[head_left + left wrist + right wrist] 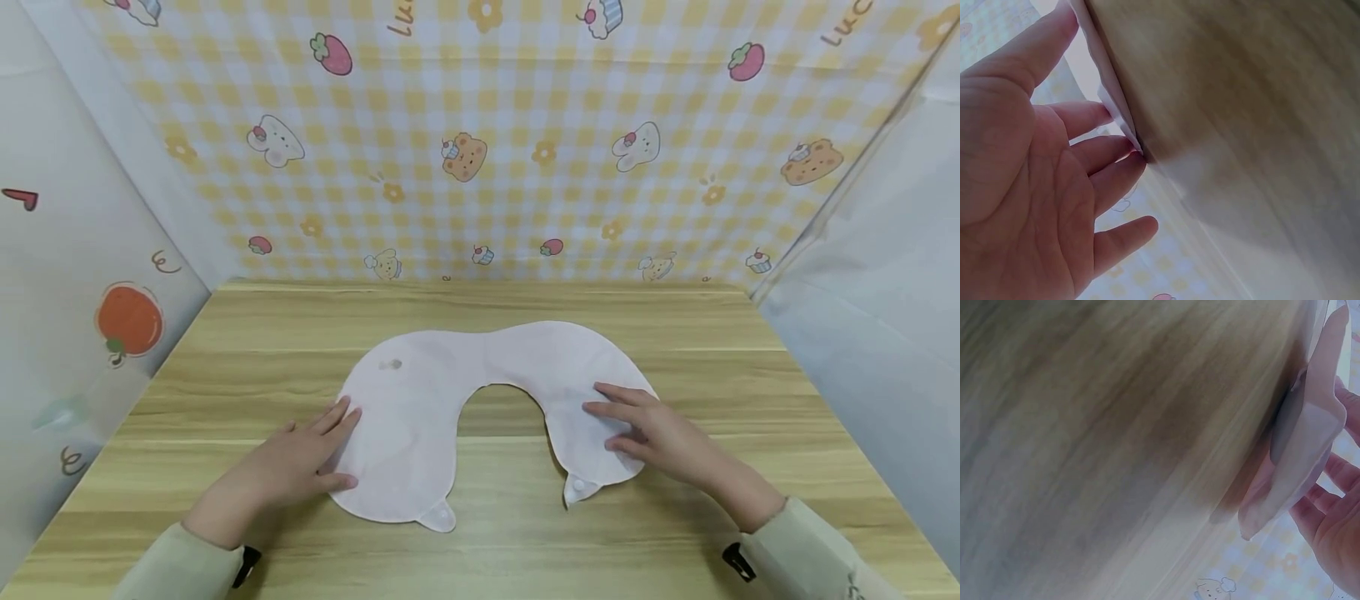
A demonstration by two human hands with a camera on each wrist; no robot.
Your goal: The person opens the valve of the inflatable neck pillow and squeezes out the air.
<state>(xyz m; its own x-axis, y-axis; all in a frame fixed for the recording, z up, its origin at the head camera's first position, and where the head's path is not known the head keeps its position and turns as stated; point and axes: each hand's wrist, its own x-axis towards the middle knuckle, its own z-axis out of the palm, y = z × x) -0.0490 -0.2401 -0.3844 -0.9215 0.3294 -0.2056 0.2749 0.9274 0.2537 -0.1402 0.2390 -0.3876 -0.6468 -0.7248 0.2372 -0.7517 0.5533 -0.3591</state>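
Left hand [296, 462]: fingers straight, laid flat on the left lobe of the bib [420, 417]; nothing is gripped. Right hand [660, 437]: fingers extended and spread, pressed flat on the right lobe; nothing is gripped. Bib: pale pink, U-shaped, spread flat at the middle of the wooden surface [675, 325], snap tabs turned toward the person. Checked cartoon backdrop [480, 142] is set behind.

a bib [420, 417] lies flat on the desk [675, 325], near its middle, arched with the curve toward the back wall [480, 125] and both ends toward the person. the left hand [300, 462] rests on the bib's left lobe at its outer edge; the right hand [660, 437] rests on the right lobe. side panels stand left and right of the desk.
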